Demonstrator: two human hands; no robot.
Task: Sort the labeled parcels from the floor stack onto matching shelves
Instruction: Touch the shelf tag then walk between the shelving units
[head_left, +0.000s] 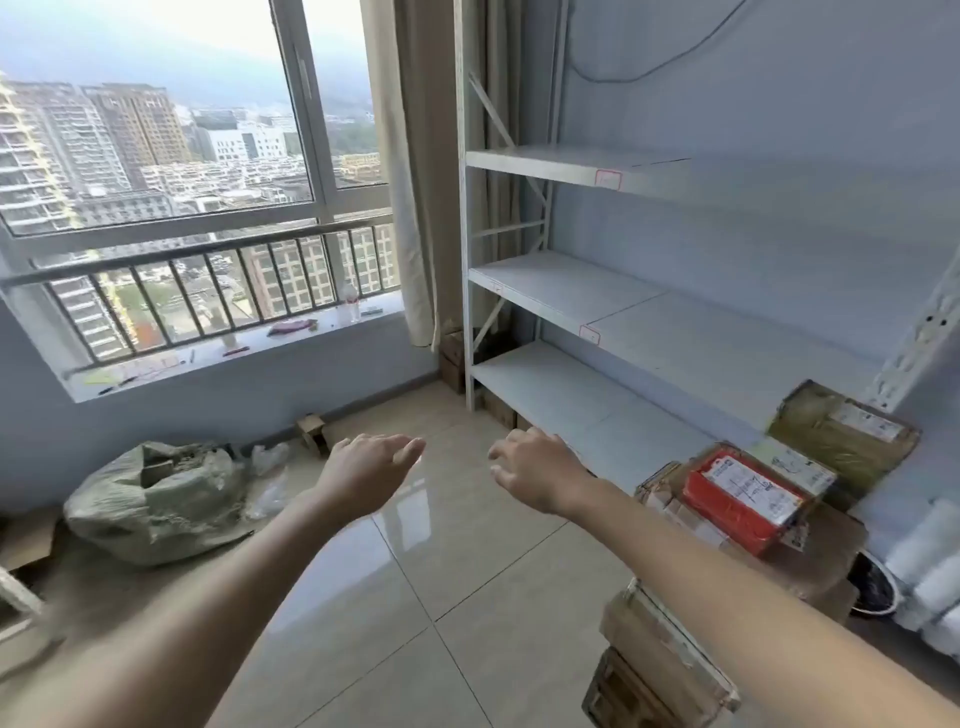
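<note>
Pale blue walls enclosed the room, with a large window (171, 156) on the left and a tiled floor (415, 597) underfoot. White metal shelving (571, 291) stood against the right wall, showing three boards; a small red-edged label (608, 180) sat on the front lip of the upper board and another (589, 335) on the middle one, their text too small to read. Parcels lay stacked on the floor at the right end of the shelving: a red parcel (740, 499) with a white slip on top of brown cartons, an olive-brown parcel (841, 434) leaning behind it, and a taped carton (660, 670) nearer to me. I held both arms out over the floor. My left hand (371, 467) was spread, fingers straight and relaxed, holding nothing. My right hand (535, 467) was likewise loose, fingers slightly bent downward, holding nothing, just left of the stack and not touching it. A grey-green sack (156, 499) slumped below the window sill (234, 353).
</note>
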